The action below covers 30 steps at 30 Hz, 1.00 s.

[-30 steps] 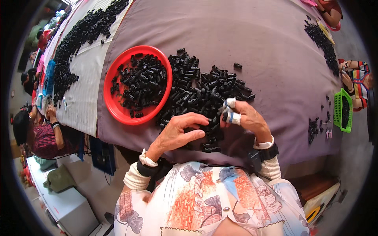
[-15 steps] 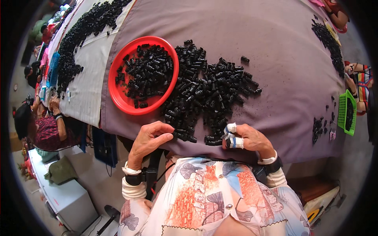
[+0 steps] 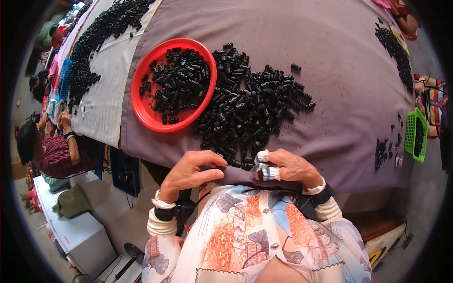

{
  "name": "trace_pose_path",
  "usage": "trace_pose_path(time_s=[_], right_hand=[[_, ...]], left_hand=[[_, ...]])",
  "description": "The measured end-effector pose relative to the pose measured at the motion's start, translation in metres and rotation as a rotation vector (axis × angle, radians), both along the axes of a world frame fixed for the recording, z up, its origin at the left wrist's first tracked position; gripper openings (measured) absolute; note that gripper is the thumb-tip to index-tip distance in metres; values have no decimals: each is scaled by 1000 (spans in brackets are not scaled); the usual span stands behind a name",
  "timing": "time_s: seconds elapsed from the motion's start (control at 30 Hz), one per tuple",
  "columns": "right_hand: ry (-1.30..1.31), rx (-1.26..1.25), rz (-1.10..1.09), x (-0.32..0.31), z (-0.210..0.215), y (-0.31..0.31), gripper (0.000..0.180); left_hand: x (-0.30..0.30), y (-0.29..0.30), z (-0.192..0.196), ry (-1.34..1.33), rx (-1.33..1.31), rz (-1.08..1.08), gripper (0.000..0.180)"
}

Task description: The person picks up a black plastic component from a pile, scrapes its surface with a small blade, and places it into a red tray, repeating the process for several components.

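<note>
Both hands sit back at the near edge of the table now, off the heap. Left hand [image 3: 191, 170] curls loosely, fingertips pinched; whether it grips a piece I cannot tell. Right hand [image 3: 285, 166], two fingers capped in white cots, is half closed just beside the pile of black plastic parts [image 3: 250, 111] mid-table. Left of that, touching it, the red tray [image 3: 150, 118] holds more.

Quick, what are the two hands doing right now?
Left hand: fingers curled at the table edge beside the black parts; any hold cannot be told.
Right hand: curled; any hold cannot be told.
</note>
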State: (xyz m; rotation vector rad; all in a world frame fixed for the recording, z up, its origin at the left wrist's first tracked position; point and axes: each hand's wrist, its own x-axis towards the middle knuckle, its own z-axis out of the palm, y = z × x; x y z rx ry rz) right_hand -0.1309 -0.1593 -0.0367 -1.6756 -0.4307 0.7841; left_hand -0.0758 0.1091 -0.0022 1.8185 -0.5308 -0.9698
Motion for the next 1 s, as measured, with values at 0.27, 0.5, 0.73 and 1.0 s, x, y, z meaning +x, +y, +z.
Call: trace_pose_path(time_s=[0.27, 0.5, 0.73, 1.0], right_hand=[[24, 48, -148, 17, -8, 3, 25], [30, 92, -283, 43, -4, 0, 23], [60, 109, -75, 20, 12, -16, 17], [215, 215, -288, 38, -3, -13, 18]], left_hand=[[8, -22, -18, -35, -178, 41, 30], [34, -38, -9, -65, -273, 88, 33], [0, -30, -7, 48, -160, -260, 28], [21, -48, -21, 14, -201, -120, 29]])
